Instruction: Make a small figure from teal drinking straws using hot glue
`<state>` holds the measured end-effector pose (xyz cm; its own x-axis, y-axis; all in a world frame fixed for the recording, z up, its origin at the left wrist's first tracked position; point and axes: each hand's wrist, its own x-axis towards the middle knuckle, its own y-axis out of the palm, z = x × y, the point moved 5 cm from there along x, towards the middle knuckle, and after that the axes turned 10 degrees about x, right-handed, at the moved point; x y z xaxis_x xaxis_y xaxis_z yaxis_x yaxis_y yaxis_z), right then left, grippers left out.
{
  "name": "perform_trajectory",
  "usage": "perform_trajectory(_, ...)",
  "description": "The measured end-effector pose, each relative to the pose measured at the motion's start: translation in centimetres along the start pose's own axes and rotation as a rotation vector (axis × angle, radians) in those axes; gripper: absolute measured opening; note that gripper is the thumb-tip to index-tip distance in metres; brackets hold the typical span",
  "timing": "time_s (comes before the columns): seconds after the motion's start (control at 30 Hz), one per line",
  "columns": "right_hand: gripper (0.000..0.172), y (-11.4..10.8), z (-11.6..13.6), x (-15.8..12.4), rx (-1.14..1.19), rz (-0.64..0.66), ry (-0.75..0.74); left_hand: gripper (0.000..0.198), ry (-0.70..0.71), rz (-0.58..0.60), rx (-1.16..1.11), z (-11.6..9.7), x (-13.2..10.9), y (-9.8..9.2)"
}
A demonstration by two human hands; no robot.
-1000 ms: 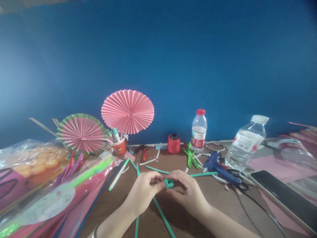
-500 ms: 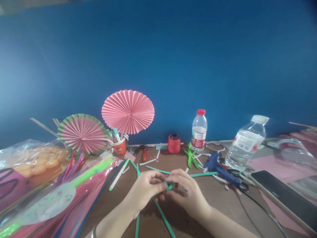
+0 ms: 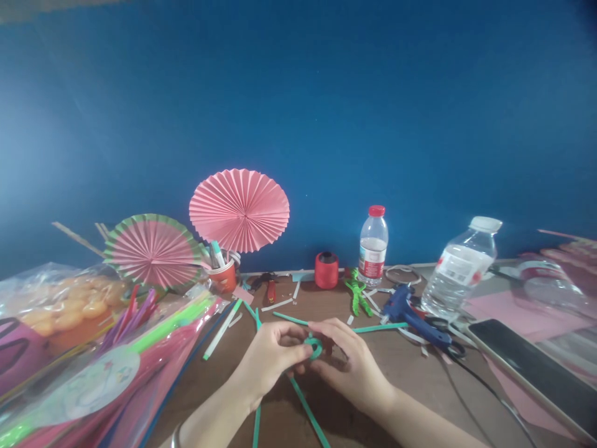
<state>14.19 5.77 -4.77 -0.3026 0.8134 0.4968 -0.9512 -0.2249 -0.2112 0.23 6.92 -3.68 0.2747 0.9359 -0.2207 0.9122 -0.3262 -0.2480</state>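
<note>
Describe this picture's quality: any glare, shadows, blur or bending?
Head view: pale glare on the blue wall at far left, highlights on the plastic bag, a soft shadow on the table by the right hand; same view: soft detail in the green coil, and the white-capped bottle leaning outward, perhaps from lens distortion.

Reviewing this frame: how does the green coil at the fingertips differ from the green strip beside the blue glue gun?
Shape: the green coil is curled into a small ring, while the green strip runs nearly straight where visible.
Place: the green coil is held at the fingertips of the left hand and right hand; the green strip lies on the table, one end by the blue glue gun.
Shared: both are a similar green.
</note>
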Motion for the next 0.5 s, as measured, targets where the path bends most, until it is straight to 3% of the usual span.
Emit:
perform_trajectory(0.1,0.053,-0.1,0.1,-0.3,-0.042,-0.043,-0.025,0.018,0.013,-0.03,0.03,0.6,0.4,-0.1)
perform_trajectory(0.23,0.028,-1.9,-0.1,0.6,-0.367,-0.171,0.059,0.021,0.107,-0.104,0.194,0.8,0.6,-0.4)
perform_trajectory(0.3,0.024,-3.9,-1.0,1.3,-0.715,-0.116,0.273,0.019,0.195,-0.152,0.34,0.4,0.4,-0.5)
perform_trajectory(0.4,0.022,-8.4,-1.6,1.6,-0.854,-0.063,0.417,0.014,0.36,-0.269,0.565,-0.3,-0.3,-0.5)
perform_trajectory(0.5,0.019,-13.2,-2.6,0.0,-0.999,-0.09,0.592,0.016,0.518,-0.337,0.72,-0.5,-1.1,0.2)
